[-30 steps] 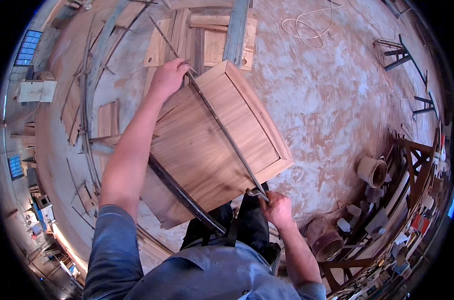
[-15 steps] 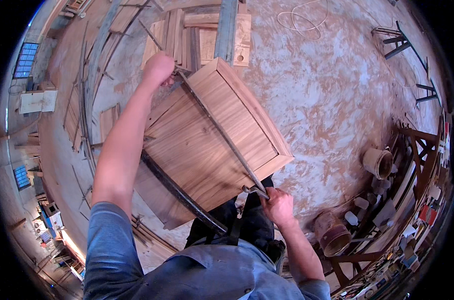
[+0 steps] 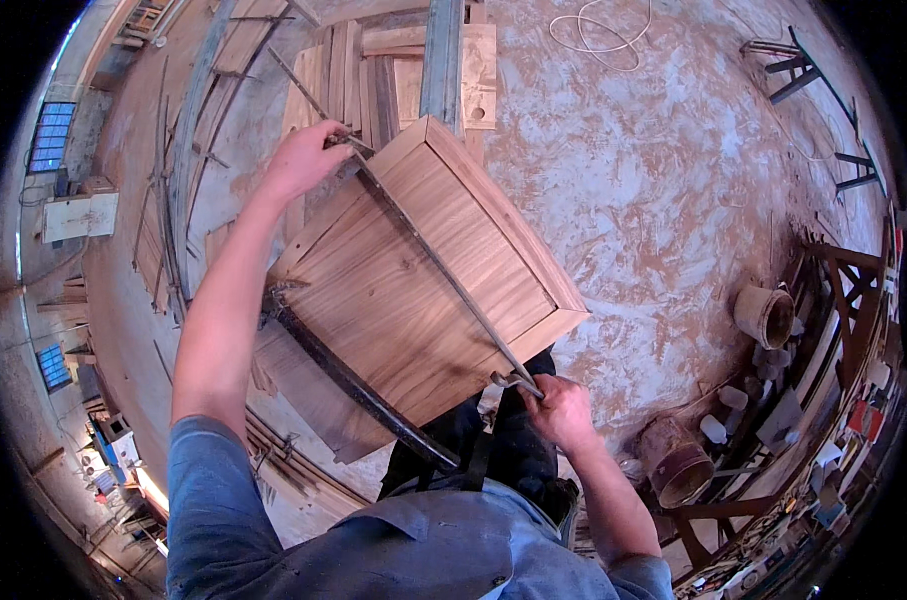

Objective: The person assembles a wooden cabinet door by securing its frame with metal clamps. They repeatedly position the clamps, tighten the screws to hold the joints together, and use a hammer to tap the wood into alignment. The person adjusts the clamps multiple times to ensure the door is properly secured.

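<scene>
In front of me lies a framed wooden panel, set at a slant. A long thin bar clamp runs across its face from far left to near right. My left hand grips the clamp's sliding jaw at the panel's far edge, thumb and fingers closing about it. At the near edge, my right hand is closed round the clamp's screw end, beside its small hooked handle. A second clamp with a thick dark bar crosses the panel's left part; neither hand touches it.
A grey metal beam reaches away beyond the panel, over stacked boards. Two dirty buckets and scattered scrap stand along the right. Metal rails lie at left. A loose pale cable curls on the floor.
My left hand has loosened from a tight fist and turned, its fingers now stretched more over the clamp jaw. The right hand keeps its grip at the screw end.
</scene>
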Tool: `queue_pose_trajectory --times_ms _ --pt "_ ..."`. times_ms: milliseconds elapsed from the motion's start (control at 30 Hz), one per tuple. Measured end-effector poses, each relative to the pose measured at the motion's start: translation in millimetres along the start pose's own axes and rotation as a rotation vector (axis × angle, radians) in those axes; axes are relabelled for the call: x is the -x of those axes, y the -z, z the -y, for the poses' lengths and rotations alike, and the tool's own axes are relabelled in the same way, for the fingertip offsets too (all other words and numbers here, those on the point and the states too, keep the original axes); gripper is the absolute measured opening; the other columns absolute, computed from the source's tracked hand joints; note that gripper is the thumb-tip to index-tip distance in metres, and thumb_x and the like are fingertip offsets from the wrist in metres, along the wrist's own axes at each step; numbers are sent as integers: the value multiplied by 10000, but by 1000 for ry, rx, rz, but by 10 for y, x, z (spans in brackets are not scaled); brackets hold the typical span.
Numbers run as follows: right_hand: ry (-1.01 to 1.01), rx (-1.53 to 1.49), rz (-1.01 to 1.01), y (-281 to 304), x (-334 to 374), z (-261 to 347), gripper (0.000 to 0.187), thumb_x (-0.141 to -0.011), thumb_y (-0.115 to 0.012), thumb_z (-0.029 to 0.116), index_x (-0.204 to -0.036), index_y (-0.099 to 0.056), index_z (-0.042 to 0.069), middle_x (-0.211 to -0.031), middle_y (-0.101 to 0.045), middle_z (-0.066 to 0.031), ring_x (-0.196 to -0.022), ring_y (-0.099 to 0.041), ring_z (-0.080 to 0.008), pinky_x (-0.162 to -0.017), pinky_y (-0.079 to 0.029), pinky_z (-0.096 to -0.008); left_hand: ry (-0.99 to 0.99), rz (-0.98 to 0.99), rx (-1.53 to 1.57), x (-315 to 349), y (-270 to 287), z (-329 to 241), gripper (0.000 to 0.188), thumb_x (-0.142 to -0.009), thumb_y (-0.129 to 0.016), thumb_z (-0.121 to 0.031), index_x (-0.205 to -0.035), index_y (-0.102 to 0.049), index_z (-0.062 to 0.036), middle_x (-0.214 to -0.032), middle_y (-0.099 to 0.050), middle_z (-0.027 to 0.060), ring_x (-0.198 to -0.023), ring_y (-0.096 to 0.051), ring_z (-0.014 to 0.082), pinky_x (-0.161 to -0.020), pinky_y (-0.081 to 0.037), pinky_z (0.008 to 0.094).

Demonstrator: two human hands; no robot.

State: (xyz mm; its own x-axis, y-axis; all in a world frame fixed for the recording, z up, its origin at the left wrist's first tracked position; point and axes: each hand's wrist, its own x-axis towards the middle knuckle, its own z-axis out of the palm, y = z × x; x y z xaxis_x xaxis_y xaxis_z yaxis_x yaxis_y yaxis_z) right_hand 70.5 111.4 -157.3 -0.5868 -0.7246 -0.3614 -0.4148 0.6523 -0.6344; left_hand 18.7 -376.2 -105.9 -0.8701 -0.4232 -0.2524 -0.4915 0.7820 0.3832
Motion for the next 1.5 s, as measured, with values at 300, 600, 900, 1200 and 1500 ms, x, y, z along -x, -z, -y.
queue_pose_trajectory --times_ms 300,600,900,1200,1500 --pt "-13 87 -89 80 -256 165 240 -818 -699 285 -818 -580 76 -662 -610 -126 -682 -639 -319 -579 -513 -438 75 -118 -141 0 -200 -262 359 -866 -615 -321 -1156 -672 -116 -1031 -691 184 -971 -653 371 -833 -509 435" --pt "-403 -91 -169 698 1090 -599 210 -903 -635 199 -982 -661 7 -890 -652 -190 -799 -635 -383 -721 -522 -413 68 -137 42 -45 -429 -102 393 -916 -628 -301 -1221 -617 -53 -1040 -693 146 -984 -655 229 -874 -496 343" --pt "-232 -210 -76 240 1999 -615 479 -898 -589 116 -1359 -500 27 -1318 -549 -219 -1220 -501 -409 -1027 -412 -460 -15 -199 282 -149 -600 216 336 -920 -632 -250 -1194 -648 -57 -1032 -707 104 -975 -643 175 -897 -466 288" --pt "-200 -208 -59 -65 1831 -804 693 -719 -656 -34 -1376 -449 39 -1107 -577 -231 -952 -582 -433 -803 -502 -465 91 -163 350 -108 -574 109 336 -927 -620 -198 -1214 -638 -23 -1053 -710 79 -991 -628 133 -901 -466 284" --pt "-177 -73 -140 67 885 -475 624 -695 -652 10 -1296 -485 22 -1012 -570 -175 -873 -607 -383 -689 -521 -445 27 -131 389 -111 -596 205 338 -960 -597 -176 -1275 -611 -54 -878 -625 -31 -652 -489 35 -557 -397 203"
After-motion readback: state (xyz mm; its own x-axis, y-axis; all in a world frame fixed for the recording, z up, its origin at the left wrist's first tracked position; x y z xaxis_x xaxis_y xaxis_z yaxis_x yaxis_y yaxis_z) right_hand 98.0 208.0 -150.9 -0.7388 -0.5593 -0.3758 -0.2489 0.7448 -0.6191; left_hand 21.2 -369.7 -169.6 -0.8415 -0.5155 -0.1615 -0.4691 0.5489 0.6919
